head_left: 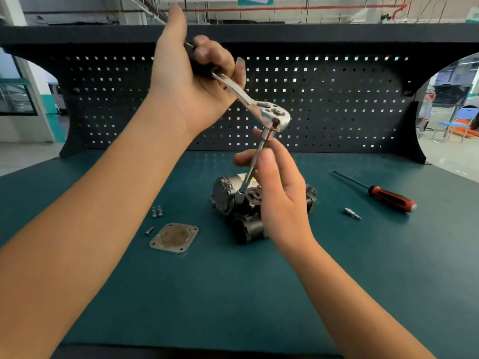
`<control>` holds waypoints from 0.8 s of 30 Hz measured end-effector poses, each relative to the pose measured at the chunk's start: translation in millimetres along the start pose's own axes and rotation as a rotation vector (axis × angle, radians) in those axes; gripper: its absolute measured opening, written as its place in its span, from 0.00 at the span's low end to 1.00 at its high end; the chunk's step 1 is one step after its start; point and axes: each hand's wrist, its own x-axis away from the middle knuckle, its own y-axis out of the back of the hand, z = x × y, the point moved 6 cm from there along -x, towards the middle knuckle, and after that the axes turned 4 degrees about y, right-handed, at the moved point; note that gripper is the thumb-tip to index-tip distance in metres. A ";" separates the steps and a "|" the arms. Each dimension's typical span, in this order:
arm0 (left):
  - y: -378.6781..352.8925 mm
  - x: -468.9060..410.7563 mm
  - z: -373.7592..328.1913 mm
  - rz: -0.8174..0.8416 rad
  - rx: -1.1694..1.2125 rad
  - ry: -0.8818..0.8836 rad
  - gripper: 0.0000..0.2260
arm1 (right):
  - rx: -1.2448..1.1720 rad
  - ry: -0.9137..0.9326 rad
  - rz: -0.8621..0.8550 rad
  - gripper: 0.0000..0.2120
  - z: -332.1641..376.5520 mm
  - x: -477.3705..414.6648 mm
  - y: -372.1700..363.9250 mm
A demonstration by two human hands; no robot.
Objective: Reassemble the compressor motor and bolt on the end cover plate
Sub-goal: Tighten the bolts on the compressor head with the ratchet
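The grey compressor motor (233,200) lies in the middle of the green bench top. My left hand (191,81) grips the black handle of a ratchet wrench (261,107) raised above it. A long extension bar (252,168) runs down from the ratchet head to a socket seated on the motor's top. My right hand (278,185) pinches this bar between thumb and fingers and hides the motor's right part. The square end cover plate (174,238) lies flat to the motor's left, with one loose screw (149,230) and a few bolts (157,211) beside it.
A red and black screwdriver (383,194) lies on the right of the bench (103,294), with a small metal fitting (352,213) in front of it. A black pegboard (337,104) stands along the back edge. A blue chair (456,123) is far right.
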 end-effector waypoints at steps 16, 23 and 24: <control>194.8 55.1 -6.7 -0.040 -1.823 0.310 0.08 | -0.482 -0.441 -0.467 0.18 -23.5 -1.5 42.1; 264.3 56.3 13.4 -0.055 -2.231 0.463 0.11 | -0.462 -0.407 -0.520 0.19 -28.3 -19.5 68.2; 265.7 54.9 12.4 -0.066 -2.234 0.456 0.10 | -0.455 -0.401 -0.522 0.19 -28.5 -23.0 70.7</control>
